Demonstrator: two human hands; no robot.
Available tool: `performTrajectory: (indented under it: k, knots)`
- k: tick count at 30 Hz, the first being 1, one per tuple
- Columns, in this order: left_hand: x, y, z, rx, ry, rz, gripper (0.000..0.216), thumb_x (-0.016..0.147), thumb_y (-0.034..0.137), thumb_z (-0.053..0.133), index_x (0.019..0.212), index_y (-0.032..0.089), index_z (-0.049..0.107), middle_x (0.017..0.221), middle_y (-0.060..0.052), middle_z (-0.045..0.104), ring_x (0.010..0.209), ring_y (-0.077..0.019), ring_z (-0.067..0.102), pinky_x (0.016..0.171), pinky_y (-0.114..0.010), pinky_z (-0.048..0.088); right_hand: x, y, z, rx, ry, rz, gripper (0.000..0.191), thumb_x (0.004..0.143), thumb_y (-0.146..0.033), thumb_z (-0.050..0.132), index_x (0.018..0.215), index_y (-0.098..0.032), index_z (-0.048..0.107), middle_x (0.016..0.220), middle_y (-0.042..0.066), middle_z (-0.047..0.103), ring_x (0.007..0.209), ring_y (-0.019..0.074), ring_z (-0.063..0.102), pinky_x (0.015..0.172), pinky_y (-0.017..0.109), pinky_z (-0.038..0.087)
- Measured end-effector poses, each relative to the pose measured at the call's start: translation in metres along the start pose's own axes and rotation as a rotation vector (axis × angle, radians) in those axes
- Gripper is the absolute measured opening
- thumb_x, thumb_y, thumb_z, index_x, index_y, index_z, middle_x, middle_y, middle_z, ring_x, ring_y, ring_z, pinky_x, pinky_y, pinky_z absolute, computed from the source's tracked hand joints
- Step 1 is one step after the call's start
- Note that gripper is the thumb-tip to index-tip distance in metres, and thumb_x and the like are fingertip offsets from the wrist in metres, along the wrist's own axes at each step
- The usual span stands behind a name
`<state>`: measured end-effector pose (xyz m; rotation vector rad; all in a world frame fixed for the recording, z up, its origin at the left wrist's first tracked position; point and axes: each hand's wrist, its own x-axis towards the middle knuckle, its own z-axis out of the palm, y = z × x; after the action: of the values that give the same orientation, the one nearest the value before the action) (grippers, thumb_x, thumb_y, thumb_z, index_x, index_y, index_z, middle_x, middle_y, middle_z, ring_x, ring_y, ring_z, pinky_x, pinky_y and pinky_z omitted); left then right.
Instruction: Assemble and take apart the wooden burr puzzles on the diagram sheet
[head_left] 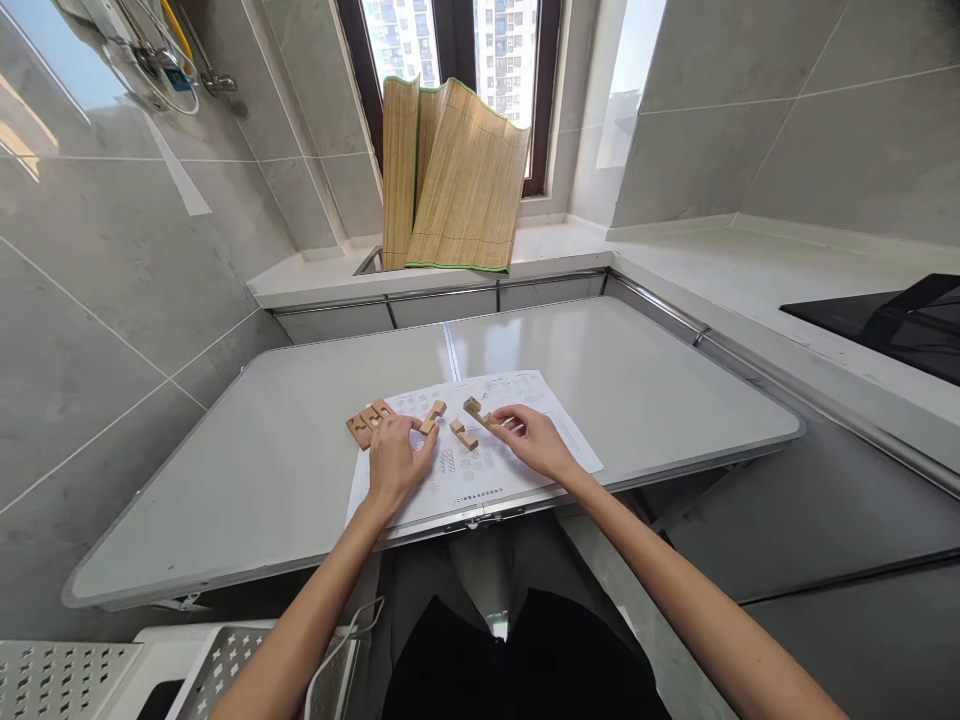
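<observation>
My left hand [400, 457] rests at the left part of a printed sheet [525, 480], its thumb and fingers closed on a notched wooden block [433, 415]. My right hand [531, 440] pinches the near end of another notched wooden block [472, 406], which looks darker at its far end. Between the hands a third notched block [463, 435] lies on the sheet, touched by neither. Beyond my left hand, partly hidden by it, several flat wooden pieces with cutouts [361, 430] lie side by side. Small line drawings cover the sheet.
The sheet lies on a white folding table [637, 390] with a seam down its middle. A bamboo mat [469, 180] leans at the window behind. To the right runs a white counter with a black panel [900, 320]. White perforated baskets [225, 660] stand low at left.
</observation>
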<state>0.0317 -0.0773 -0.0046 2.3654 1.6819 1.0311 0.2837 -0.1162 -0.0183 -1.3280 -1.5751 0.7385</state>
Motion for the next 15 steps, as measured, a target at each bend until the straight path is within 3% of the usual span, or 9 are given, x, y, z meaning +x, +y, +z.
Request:
performTrajectory:
  k: [4, 9, 12, 15]
  knots:
    - [-0.008, 0.004, 0.001, 0.104, -0.025, 0.063, 0.019, 0.091, 0.038, 0.063, 0.079, 0.024, 0.062, 0.104, -0.015, 0.071, 0.112, -0.0425, 0.059, 0.102, -0.063, 0.043, 0.018, 0.017, 0.009, -0.138, 0.059, 0.104, 0.013, 0.085, -0.033, 0.075, 0.082, -0.021, 0.070, 0.086, 0.008, 0.075, 0.077, 0.0239, 0.066, 0.069, 0.035, 0.046]
    - [-0.014, 0.015, 0.005, 0.121, -0.096, 0.158, 0.020, 0.086, 0.039, 0.071, 0.079, 0.025, 0.059, 0.110, -0.014, 0.067, 0.115, -0.0418, 0.057, 0.103, -0.061, 0.043, 0.023, 0.019, 0.027, -0.209, 0.056, 0.103, 0.015, 0.081, -0.030, 0.078, 0.077, -0.022, 0.067, 0.083, 0.008, 0.073, 0.076, 0.0237, 0.064, 0.066, 0.034, 0.042]
    - [-0.013, 0.012, 0.004, 0.088, -0.140, 0.180, 0.030, 0.082, 0.048, 0.075, 0.089, 0.024, 0.059, 0.107, -0.012, 0.064, 0.108, -0.0379, 0.059, 0.096, -0.056, 0.049, 0.019, 0.016, 0.029, -0.170, -0.001, 0.040, 0.011, 0.085, -0.031, 0.075, 0.080, -0.022, 0.071, 0.085, 0.007, 0.074, 0.076, 0.0230, 0.065, 0.070, 0.034, 0.044]
    - [-0.005, 0.007, 0.009, 0.021, -0.199, 0.207, 0.049, 0.080, 0.055, 0.079, 0.111, 0.023, 0.058, 0.117, -0.011, 0.064, 0.111, -0.0349, 0.061, 0.096, -0.050, 0.052, 0.013, 0.018, 0.023, -0.099, -0.046, -0.031, 0.012, 0.092, -0.030, 0.066, 0.089, -0.023, 0.075, 0.092, 0.006, 0.076, 0.082, 0.0215, 0.067, 0.076, 0.034, 0.048]
